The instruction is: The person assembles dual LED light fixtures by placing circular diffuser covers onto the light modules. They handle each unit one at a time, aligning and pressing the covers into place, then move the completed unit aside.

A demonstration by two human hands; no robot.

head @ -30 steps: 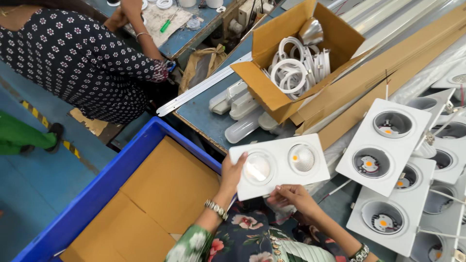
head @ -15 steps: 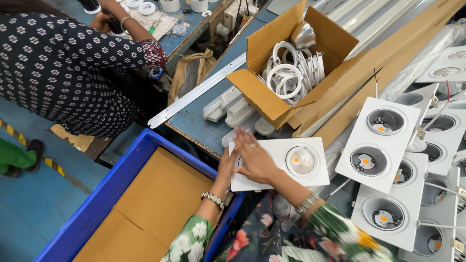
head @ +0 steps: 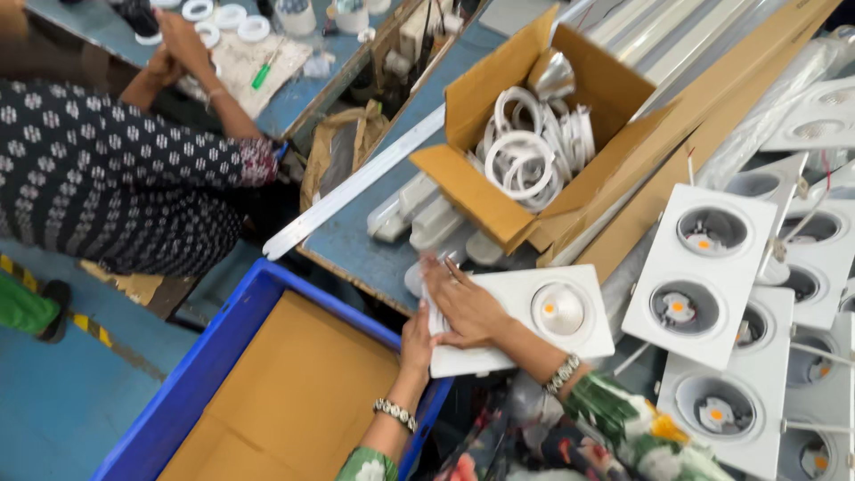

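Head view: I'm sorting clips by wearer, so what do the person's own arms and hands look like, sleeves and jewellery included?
Both hands are bare, with no gloves. The left hand has a beaded, silver-toned bracelet at the wrist and a green floral sleeve edge near the frame bottom. The right hand has a similar beaded bracelet at the wrist, above a loose floral sleeve in green, red and yellow.

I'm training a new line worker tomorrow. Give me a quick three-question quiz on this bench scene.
1. True or false: the right hand lies flat on the white twin light panel.
2. What fills the open cardboard box? A) white rings B) screws C) bottles
3. What colour is the crate below the left hand?

Key: 1 true; 2 A; 3 blue.
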